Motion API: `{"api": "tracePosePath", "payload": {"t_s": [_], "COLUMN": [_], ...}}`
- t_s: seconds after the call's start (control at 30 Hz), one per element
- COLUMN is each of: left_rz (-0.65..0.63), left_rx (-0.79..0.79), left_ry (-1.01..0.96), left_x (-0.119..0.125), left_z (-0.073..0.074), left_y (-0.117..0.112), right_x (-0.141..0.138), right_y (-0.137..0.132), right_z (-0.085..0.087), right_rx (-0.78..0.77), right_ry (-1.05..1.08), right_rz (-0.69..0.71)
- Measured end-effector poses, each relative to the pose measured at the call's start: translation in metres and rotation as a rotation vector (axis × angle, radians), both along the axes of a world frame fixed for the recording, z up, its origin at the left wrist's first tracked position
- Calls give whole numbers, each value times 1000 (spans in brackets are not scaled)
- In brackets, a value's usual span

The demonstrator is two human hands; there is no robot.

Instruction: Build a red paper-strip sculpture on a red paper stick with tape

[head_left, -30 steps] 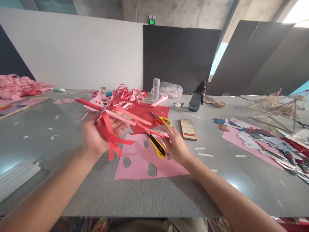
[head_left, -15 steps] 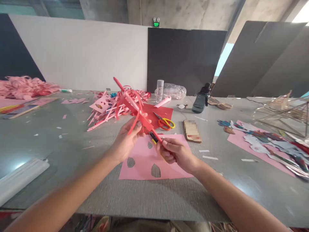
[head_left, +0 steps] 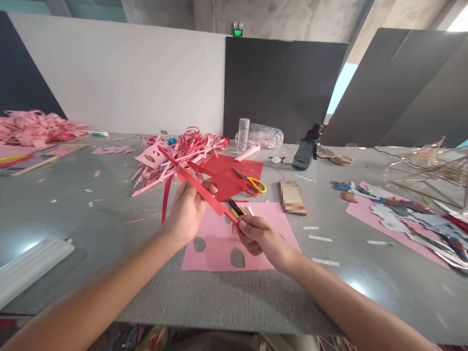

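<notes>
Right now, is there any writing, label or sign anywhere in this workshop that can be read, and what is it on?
"EXIT": a guess from the small, blurred green lit sign high on the back wall; its letters are not sharp.
Tan card on the table: its face is blurred out, unreadable.
Clear bottle: no legible label.
Red paper strip in both hands, pink sheet, scissors: no writing.

Grey tabletop [head_left: 66, 204], glossy, reflecting light; white wall panel [head_left: 120, 78]; dark boards [head_left: 281, 83] leaning behind; concrete ceiling; green exit sign [head_left: 238, 32].
</notes>
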State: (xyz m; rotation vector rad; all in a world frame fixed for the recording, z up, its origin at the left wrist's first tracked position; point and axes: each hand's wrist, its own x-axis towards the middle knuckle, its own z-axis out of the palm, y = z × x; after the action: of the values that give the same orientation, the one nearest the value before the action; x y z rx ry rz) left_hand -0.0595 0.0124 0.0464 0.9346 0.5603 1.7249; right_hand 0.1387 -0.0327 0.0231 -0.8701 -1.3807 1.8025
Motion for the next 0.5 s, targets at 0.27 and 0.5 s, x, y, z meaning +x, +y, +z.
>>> {"api": "tracePosePath", "payload": {"t_s": [0.27,0.5], "left_rz": [-107,-255], "left_rx": [-70,-107], "left_ry": [4,81], "left_x": [13,24], "left_z": [1,-10], "left_y": [-11,-23], "right_x": [-7,-8], "right_y": [-8,-12], "right_z": [-9,-3], "right_rx": [84,-12], "right_ry": [-15,26], "right_rz": [-73,-82]}}
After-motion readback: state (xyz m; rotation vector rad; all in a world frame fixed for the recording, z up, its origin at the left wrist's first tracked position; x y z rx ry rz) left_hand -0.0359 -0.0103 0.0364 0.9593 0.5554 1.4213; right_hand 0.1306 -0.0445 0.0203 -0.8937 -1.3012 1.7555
